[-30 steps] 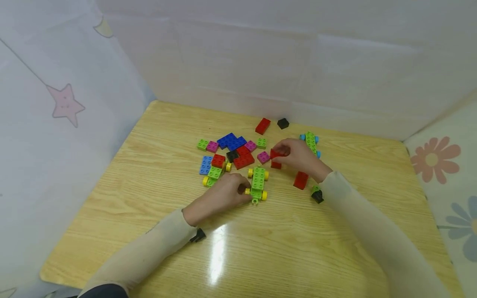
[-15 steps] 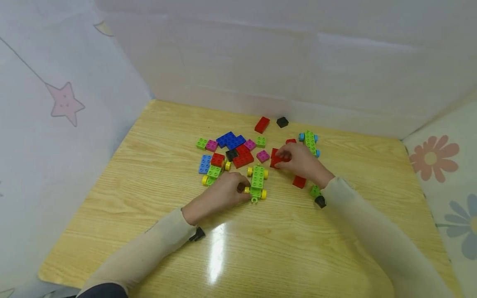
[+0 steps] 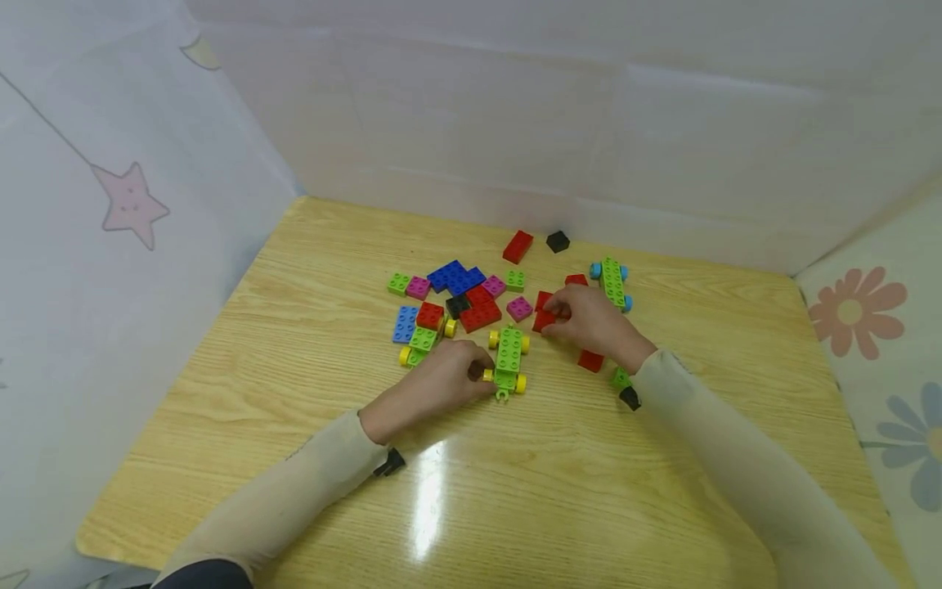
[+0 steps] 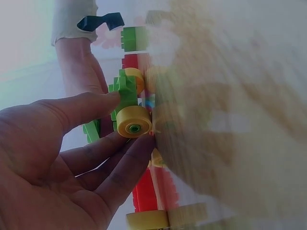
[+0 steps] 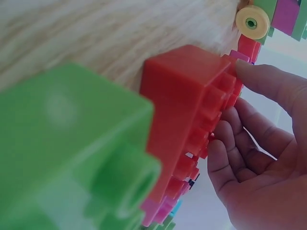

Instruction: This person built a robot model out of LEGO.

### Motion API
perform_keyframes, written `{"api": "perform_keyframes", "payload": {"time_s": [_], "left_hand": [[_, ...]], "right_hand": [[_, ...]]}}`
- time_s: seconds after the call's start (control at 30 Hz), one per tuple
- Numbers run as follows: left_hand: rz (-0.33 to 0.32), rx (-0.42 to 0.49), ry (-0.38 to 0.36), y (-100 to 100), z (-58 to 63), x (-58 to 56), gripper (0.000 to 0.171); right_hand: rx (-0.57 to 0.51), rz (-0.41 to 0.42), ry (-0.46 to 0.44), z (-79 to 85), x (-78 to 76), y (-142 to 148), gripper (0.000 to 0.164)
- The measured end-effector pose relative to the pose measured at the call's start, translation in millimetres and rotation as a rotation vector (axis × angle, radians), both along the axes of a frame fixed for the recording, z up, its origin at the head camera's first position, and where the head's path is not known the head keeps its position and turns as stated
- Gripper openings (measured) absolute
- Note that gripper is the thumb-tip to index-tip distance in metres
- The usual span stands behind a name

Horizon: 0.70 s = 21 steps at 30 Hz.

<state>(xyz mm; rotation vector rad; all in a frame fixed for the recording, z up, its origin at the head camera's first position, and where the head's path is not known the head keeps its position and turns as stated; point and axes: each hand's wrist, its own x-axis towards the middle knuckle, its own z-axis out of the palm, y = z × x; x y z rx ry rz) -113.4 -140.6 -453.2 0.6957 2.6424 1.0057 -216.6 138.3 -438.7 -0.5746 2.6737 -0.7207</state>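
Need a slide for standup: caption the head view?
Left hand holding a wheeled green toy, right hand at a red brick, amid colored bricks on a wooden table.

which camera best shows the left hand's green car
Head view: the green car shows nearly whole, all four yellow wheels visible. Left wrist shows it close, partly hidden by the left hand. Right wrist shows a yellow wheel I can't place.

Red brick (image 3: pixel 542 321) part-hidden by right fingers (image 3: pixel 565 298); green brick (image 5: pixel 72 124) blurred, cut off at right wrist view's edge.
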Motion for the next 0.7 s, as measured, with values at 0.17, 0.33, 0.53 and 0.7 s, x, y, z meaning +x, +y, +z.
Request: {"api": "perform_keyframes", "payload": {"time_s": [0.17, 0.33, 0.53, 0.7], "left_hand": [[0.014, -0.017, -0.04, 2.4, 8.4, 2.4, 0.027], [0.018, -0.016, -0.05, 2.2, 6.2, 1.3, 0.028], [0.006, 0.006, -0.022, -1.0, -7.1, -2.9, 0.028], [0.009, 0.012, -0.01, -1.1, -8.3, -3.2, 0.028]], "right_hand": [[0.01, 0.009, 0.009, -1.0, 2.1, -0.3, 0.038], [0.0, 0.013, 0.01, -2.7, 3.8, 1.9, 0.039], [-0.037, -0.025, -0.016, -1.1, 3.1, 3.7, 0.04], [-0.051, -0.033, -0.001, 2.9, 3.1, 3.1, 0.043]]}}
